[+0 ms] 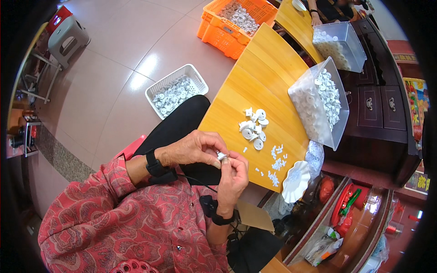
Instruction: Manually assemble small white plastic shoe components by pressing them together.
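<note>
My left hand (195, 149) and my right hand (233, 176) meet above my lap at the near edge of the wooden table (246, 77). Between their fingertips is a small white plastic piece (221, 156), pinched from both sides. Much of it is hidden by the fingers, so its exact kind does not show. Close by on the table lies a loose heap of white plastic parts with round discs (255, 128). To the right of the heap are scattered small white pegs (276, 164). A white scalloped dish (296, 183) stands at the table's right edge.
A clear bin (314, 109) of white parts leans at the table's right side, with another bin (348, 45) beyond. On the floor stand a white basket (157, 93) and an orange crate (218, 41), both holding parts. A co-worker's hand (316, 18) shows at the far table.
</note>
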